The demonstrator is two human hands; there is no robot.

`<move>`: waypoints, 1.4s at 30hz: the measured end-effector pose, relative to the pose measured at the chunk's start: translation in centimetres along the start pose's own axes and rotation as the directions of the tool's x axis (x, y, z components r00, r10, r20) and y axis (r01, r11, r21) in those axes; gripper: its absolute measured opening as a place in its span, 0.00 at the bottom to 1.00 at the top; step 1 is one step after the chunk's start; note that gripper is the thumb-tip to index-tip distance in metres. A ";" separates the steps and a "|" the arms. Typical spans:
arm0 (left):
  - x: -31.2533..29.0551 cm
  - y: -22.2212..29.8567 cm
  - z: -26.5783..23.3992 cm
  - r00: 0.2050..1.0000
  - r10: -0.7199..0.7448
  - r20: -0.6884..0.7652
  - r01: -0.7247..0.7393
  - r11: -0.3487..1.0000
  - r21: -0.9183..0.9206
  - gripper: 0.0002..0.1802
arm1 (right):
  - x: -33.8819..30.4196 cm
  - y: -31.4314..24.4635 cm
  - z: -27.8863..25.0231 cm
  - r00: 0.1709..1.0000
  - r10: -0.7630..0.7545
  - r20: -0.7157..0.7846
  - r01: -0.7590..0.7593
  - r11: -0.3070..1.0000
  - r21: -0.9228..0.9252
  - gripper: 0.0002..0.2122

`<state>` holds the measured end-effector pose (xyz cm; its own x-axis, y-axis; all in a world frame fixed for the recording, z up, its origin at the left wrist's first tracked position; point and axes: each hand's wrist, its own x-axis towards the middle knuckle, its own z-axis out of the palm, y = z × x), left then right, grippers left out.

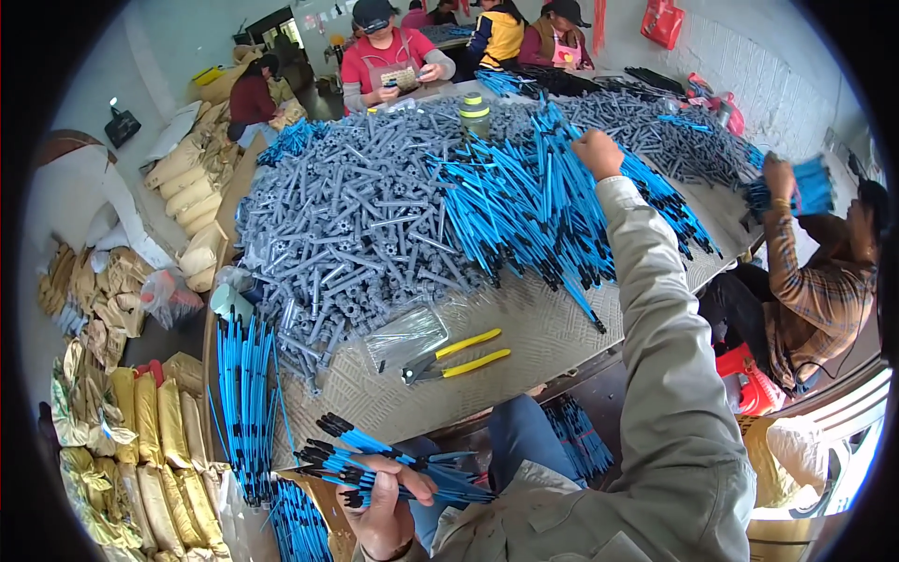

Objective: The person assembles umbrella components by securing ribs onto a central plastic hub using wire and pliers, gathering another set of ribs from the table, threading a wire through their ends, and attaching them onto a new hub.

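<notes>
My left hand [382, 510] is low in the view, closed around a bundle of thin blue rods with black ends [440, 482]. The rods fan out on both sides of the fingers. My right arm reaches far across the table, and my right hand [597, 155] is curled closed at the far side of a large heap of blue rods [524, 201]. What lies inside those fingers is hidden. Left of this heap spreads a wide pile of grey plastic tube-like parts [346, 215]. Pliers with yellow handles [459, 356] lie near the front edge, beside a clear plastic packet [407, 339].
Upright blue rod bundles [245, 403] stand at the table's left edge. A green bottle [475, 114] rises among the grey parts. Filled sacks [159, 421] line the left floor. A person in plaid [819, 290] sits right, holding blue rods; others work at the far side.
</notes>
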<state>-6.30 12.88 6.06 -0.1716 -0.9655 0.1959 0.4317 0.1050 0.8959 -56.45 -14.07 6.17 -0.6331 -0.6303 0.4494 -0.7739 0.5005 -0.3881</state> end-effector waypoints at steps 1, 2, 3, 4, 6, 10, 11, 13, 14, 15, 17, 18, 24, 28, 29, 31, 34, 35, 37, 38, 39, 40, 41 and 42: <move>0.2 0.2 0.3 0.998 0.015 -0.058 -0.012 0.999 0.052 0.09 | 0.0 -0.2 -0.1 0.999 -0.023 -0.034 0.023 1.000 0.005 0.13; 0.4 0.4 0.5 0.993 0.031 -0.113 -0.020 0.995 0.102 0.09 | 0.1 -0.3 -0.1 0.997 -0.044 -0.068 0.044 0.999 0.008 0.14; 0.6 0.4 0.8 0.985 0.049 -0.165 -0.023 0.988 0.152 0.09 | 0.1 -0.3 -0.2 0.993 -0.063 -0.103 0.064 0.998 0.008 0.14; 0.8 0.3 1.0 0.986 0.045 -0.163 -0.020 0.988 0.151 0.09 | 0.0 -0.2 -0.1 0.993 -0.061 -0.103 0.062 0.998 0.005 0.14; 1.3 0.1 1.3 0.983 0.060 -0.171 -0.039 0.992 0.124 0.09 | -0.8 -0.5 0.0 0.960 -0.208 -0.190 0.216 0.976 0.024 0.13; 1.8 -0.5 0.6 0.990 0.006 -0.142 -0.001 0.999 0.033 0.09 | -2.1 -2.7 -0.4 0.953 -0.300 0.036 0.302 0.950 -0.083 0.13; 1.8 -0.7 0.4 0.992 -0.021 -0.121 0.021 1.000 -0.004 0.08 | -2.2 -2.9 -0.3 0.942 -0.290 0.168 0.314 0.940 -0.135 0.13; 1.8 -0.9 0.6 0.994 -0.032 -0.101 0.029 0.999 -0.027 0.09 | -2.3 -3.3 -0.5 0.947 -0.266 0.181 0.292 0.947 -0.134 0.14; 1.8 -1.0 0.8 0.996 -0.037 -0.079 0.033 0.998 -0.048 0.10 | -2.2 -3.6 -0.8 0.951 -0.242 0.190 0.269 0.954 -0.130 0.14; 1.8 -1.1 1.1 0.998 -0.041 -0.056 0.037 0.997 -0.069 0.10 | -2.2 -3.7 -1.3 0.956 -0.218 0.197 0.245 0.961 -0.127 0.15; 1.3 -1.0 1.7 0.998 -0.065 -0.026 0.063 0.995 -0.073 0.11 | -1.9 -2.7 -2.8 0.970 -0.224 0.096 0.227 0.974 -0.024 0.15; 0.9 -1.0 1.9 0.996 -0.092 0.002 0.092 0.993 -0.076 0.12 | -2.1 -2.3 -3.9 0.976 -0.216 -0.001 0.215 0.973 0.080 0.15; 0.6 -2.3 0.5 0.993 -0.119 0.014 0.116 0.984 0.138 0.11 | -16.0 -4.0 -15.6 0.885 -0.283 -0.369 0.464 0.473 0.749 0.08; 2.5 -3.7 1.5 0.996 -0.079 -0.049 0.081 0.996 0.037 0.14 | -27.8 -5.4 -18.4 0.875 -0.337 -0.347 0.454 0.327 0.829 0.08; 3.1 -4.3 1.9 0.998 -0.045 -0.050 0.046 0.999 0.010 0.14 | -30.3 -5.5 -18.4 0.888 -0.388 -0.248 0.366 0.268 0.891 0.08; 3.9 -5.1 2.5 0.997 -0.012 -0.082 0.013 1.000 0.007 0.14 | -33.8 -6.3 -18.4 0.884 -0.448 -0.132 0.239 0.191 0.952 0.07; 3.1 -5.3 2.0 0.978 0.122 -0.170 -0.146 0.980 -0.135 0.13 | -37.1 -8.1 -17.0 0.799 -0.601 0.019 0.138 0.214 0.967 0.05; 2.5 -4.9 1.8 0.981 0.107 -0.161 -0.131 0.980 -0.151 0.12 | -37.9 -8.7 -16.5 0.787 -0.617 -0.002 0.187 0.236 0.953 0.05; 1.2 -4.4 1.8 0.987 0.082 -0.136 -0.108 0.975 -0.195 0.11 | -38.8 -9.5 -15.5 0.758 -0.650 -0.052 0.301 0.278 0.912 0.04; 0.5 -4.2 1.8 0.985 0.087 -0.151 -0.115 0.976 -0.186 0.11 | -39.3 -9.9 -14.9 0.751 -0.658 -0.050 0.295 0.266 0.918 0.04; 0.0 -3.9 1.8 0.977 0.096 -0.190 -0.136 0.969 -0.206 0.10 | -39.7 -10.6 -14.1 0.736 -0.665 -0.127 0.391 0.265 0.881 0.05; -0.5 -3.7 1.9 0.969 0.105 -0.225 -0.157 0.961 -0.227 0.10 | -40.1 -11.2 -13.4 0.714 -0.671 -0.202 0.484 0.264 0.834 0.06; -1.0 -3.5 1.9 0.959 0.113 -0.260 -0.178 0.953 -0.244 0.10 | -40.5 -11.8 -13.0 0.685 -0.674 -0.276 0.570 0.261 0.779 0.08; -1.2 -3.6 1.9 0.957 0.116 -0.266 -0.181 0.955 -0.237 0.10 | -40.8 -12.1 -12.9 0.685 -0.674 -0.276 0.567 0.254 0.784 0.08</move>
<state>-9.38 14.10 3.34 0.1210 -0.9752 0.1852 0.6527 0.2187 0.7254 -21.51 13.23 2.90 0.0825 -0.6052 0.7918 -0.5401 -0.6949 -0.4748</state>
